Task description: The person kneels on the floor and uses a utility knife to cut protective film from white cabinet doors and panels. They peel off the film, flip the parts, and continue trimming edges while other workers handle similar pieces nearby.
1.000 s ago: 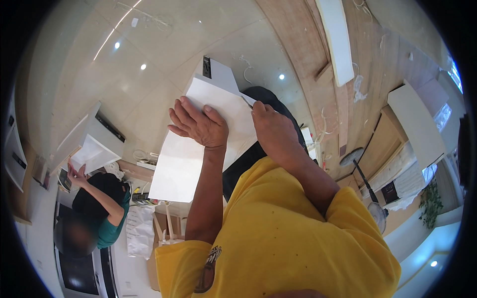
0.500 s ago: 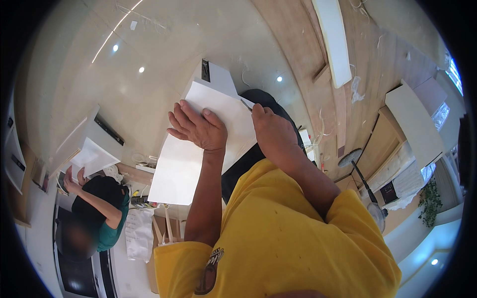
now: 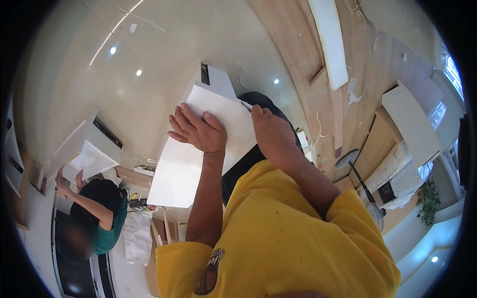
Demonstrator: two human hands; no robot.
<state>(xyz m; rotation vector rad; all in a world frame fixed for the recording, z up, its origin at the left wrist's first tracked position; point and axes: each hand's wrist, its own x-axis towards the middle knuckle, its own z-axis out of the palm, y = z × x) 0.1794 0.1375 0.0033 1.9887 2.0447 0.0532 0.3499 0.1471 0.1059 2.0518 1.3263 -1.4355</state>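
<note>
A large white box-like piece (image 3: 175, 180) with smooth flat faces lies in front of me, a dark slotted metal strip (image 3: 204, 74) at its far end. My left hand (image 3: 200, 130) rests on its upper face, fingers spread and thumb apart. At the right edge of the same face, my right hand (image 3: 272, 130) is closed round a thin grey blade-like tool (image 3: 246, 106). The tip of that tool meets the edge; its handle is hidden in my fist. Under the piece shows something black (image 3: 258, 99), partly covered.
On the left a co-worker in a green sleeve (image 3: 113, 229) handles a similar white box (image 3: 102, 149). Wooden boards (image 3: 278, 30) and a long white panel (image 3: 329, 42) lie at the far right. A stand fan (image 3: 365, 188) is to my right, beside cartons (image 3: 410, 121).
My hands and the white piece stay nearly in place, the tool still at the right edge. The co-worker's hands have shifted slightly along the other box. The view has moved a little.
</note>
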